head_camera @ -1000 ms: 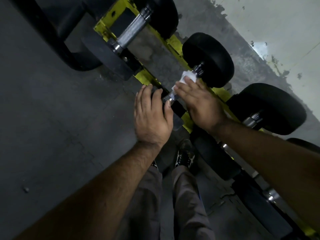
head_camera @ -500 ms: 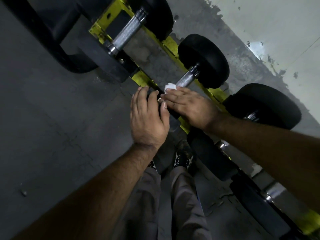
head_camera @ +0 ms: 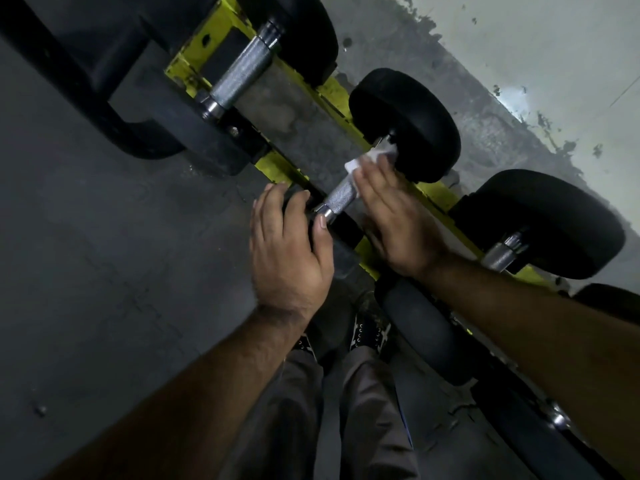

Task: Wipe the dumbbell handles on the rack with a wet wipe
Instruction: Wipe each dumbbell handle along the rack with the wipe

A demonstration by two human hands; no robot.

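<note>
While left hand (head_camera: pixel 287 251) cups rubber head, right hand (head_camera: pixel 391 216) presses white wipe (head_camera: pixel 367 160) flat-fingered on knurled handle (head_camera: pixel 341 195).

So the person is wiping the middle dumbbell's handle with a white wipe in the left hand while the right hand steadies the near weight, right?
Not quite: the hands are swapped. In the head view the right hand presses the white wipe against the middle dumbbell's handle, while the left hand steadies the near weight.

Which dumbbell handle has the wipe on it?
The middle knurled steel handle, between both hands; the white wet wipe covers its far end. The neighbouring handles are bare.
</note>
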